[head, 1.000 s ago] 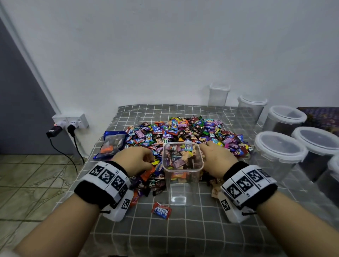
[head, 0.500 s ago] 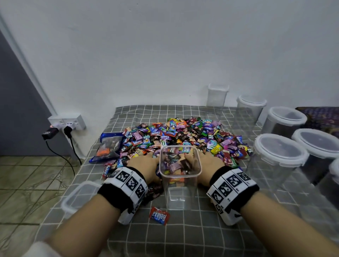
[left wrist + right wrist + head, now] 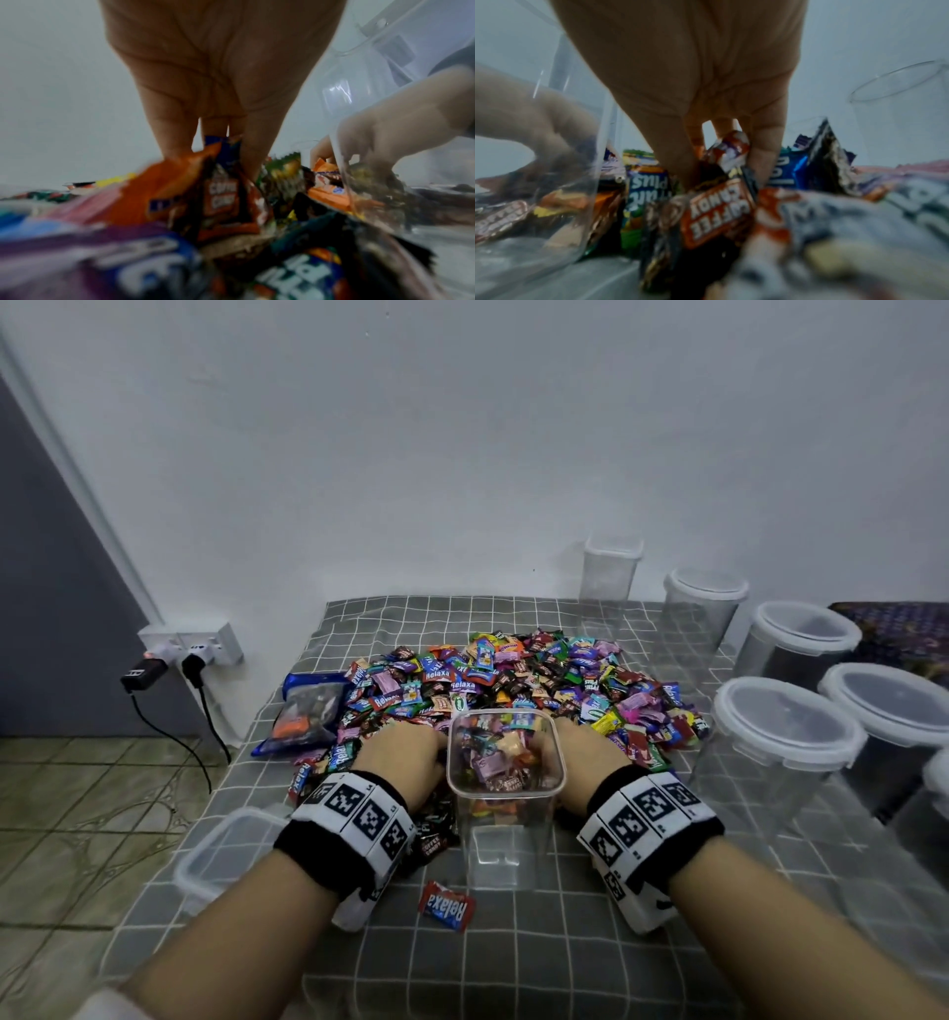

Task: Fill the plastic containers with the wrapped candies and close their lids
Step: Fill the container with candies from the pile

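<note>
A clear square container (image 3: 506,839) stands open in the middle of the checked tablecloth (image 3: 513,968), its lower part see-through and bare. Behind it lies a big pile of wrapped candies (image 3: 513,680). My left hand (image 3: 405,757) is at the container's left side, my right hand (image 3: 585,757) at its right, both dug into the pile's near edge. In the left wrist view my left hand (image 3: 218,146) pinches orange and blue wrappers. In the right wrist view my right hand (image 3: 726,154) curls round a white and orange candy. A loose red Relaxa candy (image 3: 445,905) lies in front.
A loose clear lid (image 3: 226,855) lies at the table's left edge. Several lidded clear containers (image 3: 785,726) stand along the right side and back. A blue candy bag (image 3: 308,711) lies left of the pile. A power strip (image 3: 190,649) with cables hangs by the wall.
Both hands have drawn in closer to the container's sides and sunk into the near candies. The view has shifted, so the loose lid at the left now shows.
</note>
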